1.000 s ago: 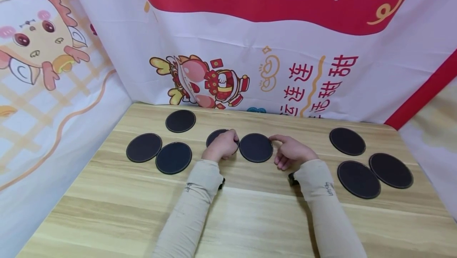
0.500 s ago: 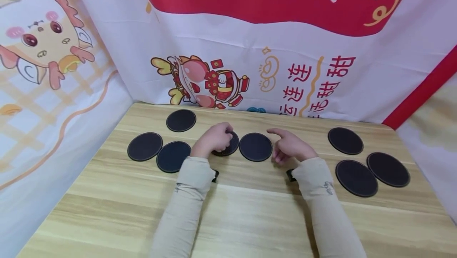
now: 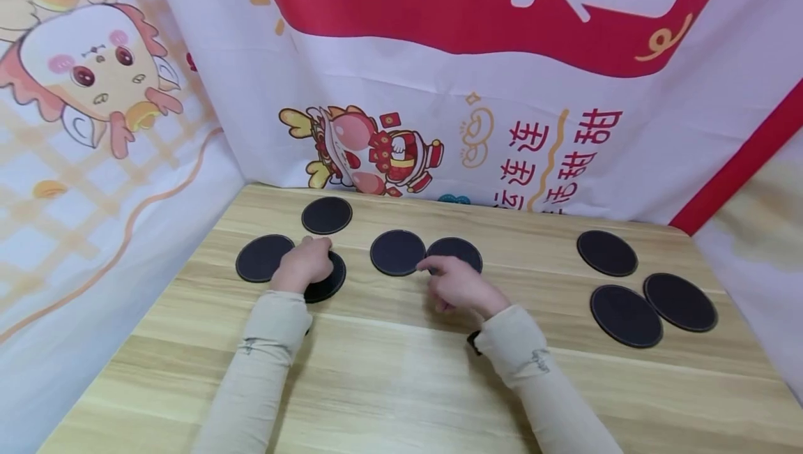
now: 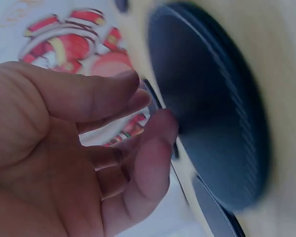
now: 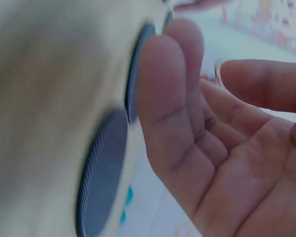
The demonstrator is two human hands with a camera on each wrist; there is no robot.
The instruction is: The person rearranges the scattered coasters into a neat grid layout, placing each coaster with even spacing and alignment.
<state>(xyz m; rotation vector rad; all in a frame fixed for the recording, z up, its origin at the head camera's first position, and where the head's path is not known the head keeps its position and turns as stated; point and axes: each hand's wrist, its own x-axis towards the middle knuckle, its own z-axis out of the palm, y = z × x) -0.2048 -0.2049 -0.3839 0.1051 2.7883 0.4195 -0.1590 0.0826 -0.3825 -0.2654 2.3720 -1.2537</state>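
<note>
My left hand (image 3: 304,263) is over a dark round coaster (image 3: 329,285) in the left group. In the left wrist view its loosely bent fingers (image 4: 160,131) lie close beside that coaster (image 4: 212,113); whether a fingertip touches it I cannot tell. My right hand (image 3: 461,283) hovers in front of the middle pair, hiding part of the right coaster (image 3: 458,248). Its index finger points at the left coaster (image 3: 398,253) of that pair. Nothing lies between the right hand's relaxed fingers (image 5: 163,84) in the right wrist view.
Two more coasters lie at the left, one nearer the side (image 3: 260,259) and one farther back (image 3: 327,215). Three coasters, including this one (image 3: 626,316), lie at the right. The wooden table (image 3: 389,384) ends at a printed cloth (image 3: 401,70) behind it.
My left hand has moved left from the middle pair to the left group. The right hand has shifted left, from beside the pair to in front of it. The view has tilted slightly.
</note>
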